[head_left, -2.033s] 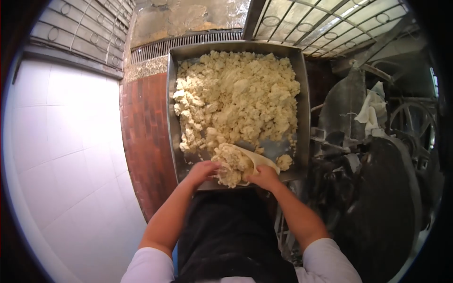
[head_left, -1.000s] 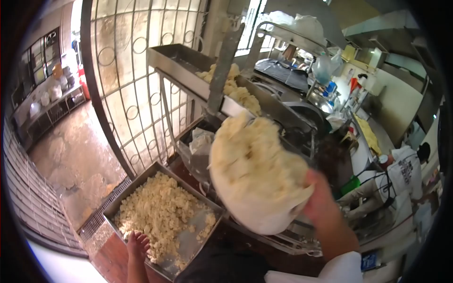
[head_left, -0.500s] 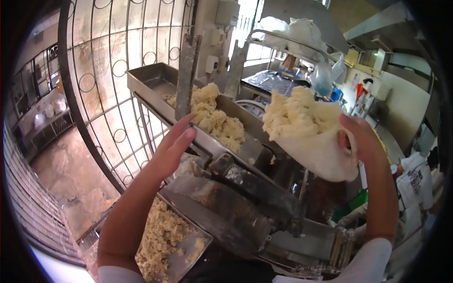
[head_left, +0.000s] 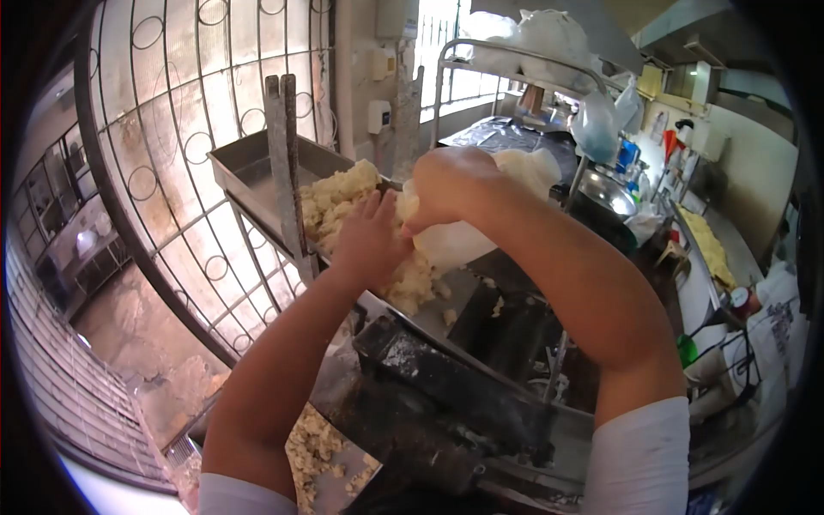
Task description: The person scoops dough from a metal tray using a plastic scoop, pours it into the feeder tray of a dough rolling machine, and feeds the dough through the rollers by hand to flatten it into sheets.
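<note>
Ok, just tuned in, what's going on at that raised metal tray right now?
A person is tipping a white scoop of crumbly dough over the raised metal tray of a machine. The right hand grips the scoop, turned mouth-down, while the left hand rests on the dough pile lying in the tray. More crumbled dough sits in a lower tray near the floor.
</note>
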A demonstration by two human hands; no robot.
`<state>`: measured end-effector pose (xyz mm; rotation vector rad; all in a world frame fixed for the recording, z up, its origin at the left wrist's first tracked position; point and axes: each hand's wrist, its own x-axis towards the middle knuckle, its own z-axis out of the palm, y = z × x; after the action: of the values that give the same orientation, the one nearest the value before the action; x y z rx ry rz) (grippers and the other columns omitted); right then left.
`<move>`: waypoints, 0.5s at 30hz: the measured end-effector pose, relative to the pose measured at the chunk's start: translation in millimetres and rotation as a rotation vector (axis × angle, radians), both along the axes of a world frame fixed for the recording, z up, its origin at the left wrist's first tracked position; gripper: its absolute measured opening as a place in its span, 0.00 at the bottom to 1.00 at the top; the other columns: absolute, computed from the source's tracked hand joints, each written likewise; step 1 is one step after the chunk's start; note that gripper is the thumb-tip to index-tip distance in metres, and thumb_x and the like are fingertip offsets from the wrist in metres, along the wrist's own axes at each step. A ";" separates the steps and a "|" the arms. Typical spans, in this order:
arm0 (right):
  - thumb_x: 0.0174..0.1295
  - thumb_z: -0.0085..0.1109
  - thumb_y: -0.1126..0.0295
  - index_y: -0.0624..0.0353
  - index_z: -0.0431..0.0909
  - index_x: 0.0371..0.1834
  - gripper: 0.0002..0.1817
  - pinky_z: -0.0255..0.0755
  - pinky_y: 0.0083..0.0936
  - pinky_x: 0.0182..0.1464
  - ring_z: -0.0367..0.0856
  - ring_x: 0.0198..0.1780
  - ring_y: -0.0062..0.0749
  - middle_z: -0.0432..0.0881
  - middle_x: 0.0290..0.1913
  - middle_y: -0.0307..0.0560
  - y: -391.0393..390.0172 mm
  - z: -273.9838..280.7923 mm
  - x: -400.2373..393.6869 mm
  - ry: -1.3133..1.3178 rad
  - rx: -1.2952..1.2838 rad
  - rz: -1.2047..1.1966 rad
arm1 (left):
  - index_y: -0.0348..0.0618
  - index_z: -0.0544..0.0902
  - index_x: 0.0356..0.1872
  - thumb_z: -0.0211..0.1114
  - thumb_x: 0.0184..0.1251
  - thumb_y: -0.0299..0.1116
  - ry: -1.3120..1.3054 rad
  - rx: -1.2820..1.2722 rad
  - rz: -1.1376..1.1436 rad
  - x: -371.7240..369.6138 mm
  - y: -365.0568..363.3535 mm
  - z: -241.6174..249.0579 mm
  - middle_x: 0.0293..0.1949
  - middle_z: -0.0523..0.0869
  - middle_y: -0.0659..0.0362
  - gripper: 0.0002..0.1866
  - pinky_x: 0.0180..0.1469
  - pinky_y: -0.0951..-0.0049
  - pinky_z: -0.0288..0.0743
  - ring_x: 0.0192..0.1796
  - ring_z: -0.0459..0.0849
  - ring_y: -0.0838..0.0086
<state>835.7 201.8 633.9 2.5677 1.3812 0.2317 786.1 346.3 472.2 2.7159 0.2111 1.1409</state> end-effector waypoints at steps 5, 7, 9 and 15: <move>0.41 0.68 0.35 0.62 0.85 0.28 0.35 0.77 0.35 0.40 0.85 0.37 0.44 0.84 0.29 0.52 -25.2 -1.9 22.5 -0.021 0.136 0.039 | 0.33 0.66 0.64 0.63 0.60 0.51 0.035 -0.414 -0.448 25.2 -5.4 19.5 0.58 0.76 0.39 0.39 0.63 0.57 0.67 0.62 0.74 0.49; 0.40 0.67 0.34 0.62 0.84 0.26 0.35 0.76 0.36 0.38 0.84 0.34 0.44 0.83 0.28 0.53 -34.0 1.1 27.5 -0.042 0.199 0.072 | 0.34 0.70 0.62 0.66 0.56 0.54 0.109 -0.521 -0.290 41.2 4.1 22.0 0.50 0.81 0.39 0.39 0.56 0.58 0.72 0.55 0.80 0.49; 0.39 0.66 0.32 0.63 0.82 0.21 0.36 0.74 0.37 0.34 0.82 0.29 0.44 0.81 0.24 0.53 -42.9 8.2 30.1 -0.016 0.264 0.015 | 0.34 0.71 0.61 0.68 0.55 0.55 0.131 -0.572 -0.258 46.6 2.5 33.7 0.48 0.83 0.40 0.39 0.53 0.58 0.74 0.52 0.81 0.49; 0.38 0.67 0.32 0.63 0.80 0.20 0.36 0.71 0.36 0.32 0.80 0.27 0.43 0.79 0.21 0.52 -47.5 32.5 34.2 0.013 0.457 0.037 | 0.34 0.74 0.57 0.67 0.56 0.51 -0.116 -0.520 -0.102 48.2 -4.5 67.9 0.42 0.84 0.40 0.35 0.48 0.58 0.77 0.47 0.84 0.50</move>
<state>869.9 154.3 666.4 2.9030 1.5276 0.6011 834.3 341.9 540.1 2.1760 0.3001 1.0361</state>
